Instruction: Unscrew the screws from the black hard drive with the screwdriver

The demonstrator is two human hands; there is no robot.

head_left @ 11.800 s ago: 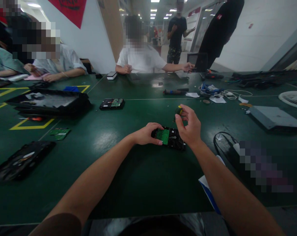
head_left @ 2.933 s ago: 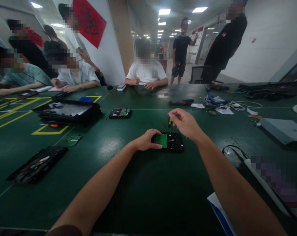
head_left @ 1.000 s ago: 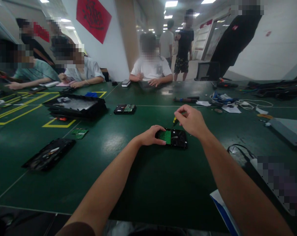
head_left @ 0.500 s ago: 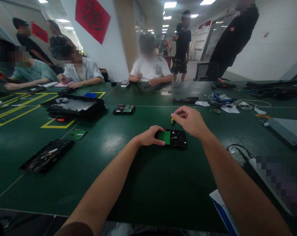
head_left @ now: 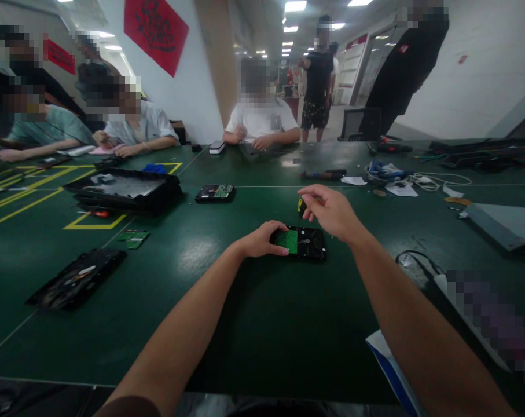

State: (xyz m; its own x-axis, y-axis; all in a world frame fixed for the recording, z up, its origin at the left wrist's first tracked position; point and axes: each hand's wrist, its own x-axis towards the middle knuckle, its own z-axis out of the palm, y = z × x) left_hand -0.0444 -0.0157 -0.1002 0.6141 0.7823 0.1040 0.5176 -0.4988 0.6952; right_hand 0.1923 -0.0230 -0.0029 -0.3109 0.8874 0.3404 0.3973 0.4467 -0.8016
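Note:
A black hard drive (head_left: 308, 243) with a green circuit board lies flat on the green table (head_left: 253, 324) in front of me. My left hand (head_left: 262, 240) grips its left end and pins it down. My right hand (head_left: 329, 211) is raised just above the drive's far edge, fingers closed on a small screwdriver (head_left: 301, 205) with a yellow and black handle, its tip pointing down toward the drive.
A second hard drive (head_left: 214, 193) lies further back. A black tray (head_left: 123, 190) sits at left, with a loose green board (head_left: 132, 238) and a flat black part (head_left: 75, 279) nearer me. Cables (head_left: 401, 175) and a grey box (head_left: 500, 220) lie right. Several people sit and stand around.
My right hand has turned slightly with the screwdriver over the drive. My left hand stays on the drive. The view has shifted a little.

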